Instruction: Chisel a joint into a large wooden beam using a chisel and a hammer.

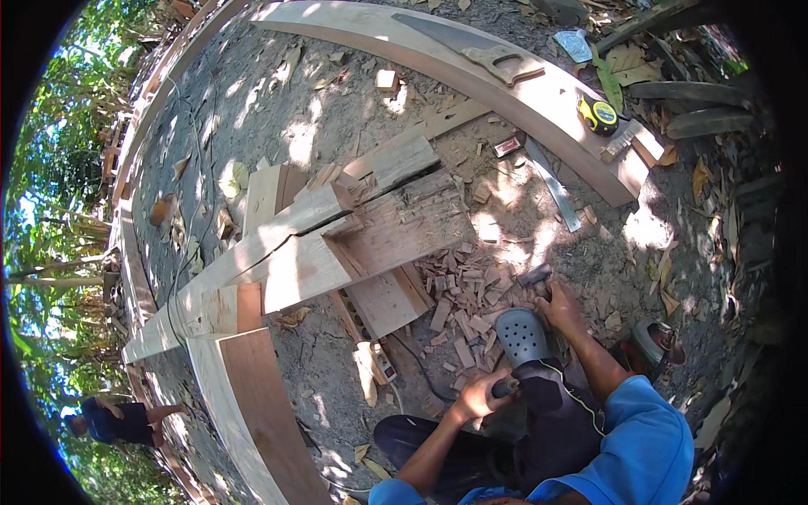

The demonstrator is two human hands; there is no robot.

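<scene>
My left hand is closed around a dark cylindrical tool handle, close to my knee; the rest of that tool is hidden. Farther right, my right hand grips a hammer, whose grey head shows beyond the fingers. Between the hands is my foot in a grey perforated clog. Wood chips lie heaped just left of it. Beyond them rests a thick cracked beam with a recess cut into its upper face. Neither hand touches the beam.
A long curved plank at the back carries a handsaw and a yellow tape measure. A metal strip lies beside it. At left are a curved timber, a power strip with cords, and another person.
</scene>
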